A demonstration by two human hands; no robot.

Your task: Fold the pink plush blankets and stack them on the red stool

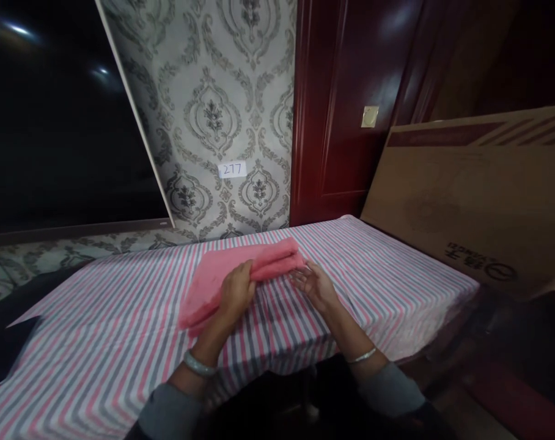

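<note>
A pink, soft-looking folded cloth (217,269) lies on the striped tablecloth (135,318). Its near edge is turned up into a thick fold. My left hand (237,292) grips this near edge around its middle, with the fingertips hidden in the cloth. At the right end of the fold is my right hand (316,285). Its fingers are spread and partly stretched out, palm turned inward, and the fingertips are touching or very close to the cloth's edge. A bangle circles each wrist.
A large cardboard box (479,195) leans at the right end of the table. Behind stand a patterned wall with a paper label (232,169) and a dark red door panel (337,110). A big black screen (62,122) hangs at the left. A dark flat item (11,351) lies at the left edge.
</note>
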